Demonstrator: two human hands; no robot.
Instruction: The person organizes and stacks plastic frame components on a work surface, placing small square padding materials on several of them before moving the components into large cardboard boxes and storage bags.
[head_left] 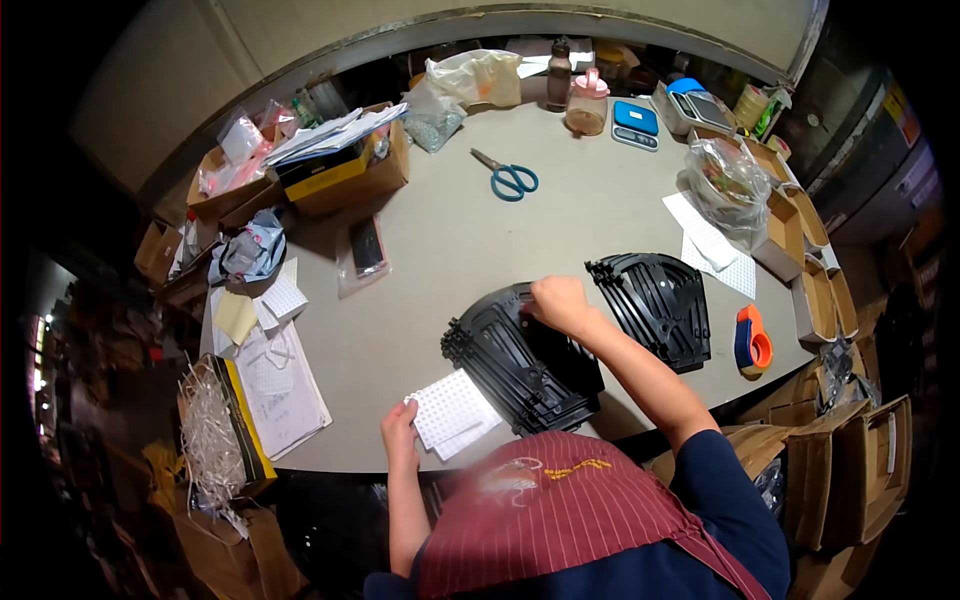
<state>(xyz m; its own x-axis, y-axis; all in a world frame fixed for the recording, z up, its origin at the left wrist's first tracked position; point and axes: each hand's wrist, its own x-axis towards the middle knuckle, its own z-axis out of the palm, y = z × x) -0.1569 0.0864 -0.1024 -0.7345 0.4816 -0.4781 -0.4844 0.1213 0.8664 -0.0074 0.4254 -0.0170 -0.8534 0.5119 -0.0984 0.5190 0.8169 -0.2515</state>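
My left hand (399, 430) pinches the edge of white sheets (456, 410) printed with rows of small marks, close to the table's front edge. The sheets lie against a stack of black plastic parts (522, 368), fan-shaped and ribbed. Over the far edge of that stack is my right hand (560, 304), its fingers closed and pressed down at the black plastic. Whatever those fingertips hold is too small or hidden to make out. A second stack of similar black parts (655, 310) sits just to the right, beyond my right forearm.
Teal-handled scissors (512, 180) lie farther back. An orange and blue tape dispenser (752, 342) stands at right, near small open cardboard boxes (783, 237). A bagged dark flat item (367, 246), papers (275, 390) and a filled carton (350, 170) occupy the left. A blue-topped scale (636, 125) is at the back.
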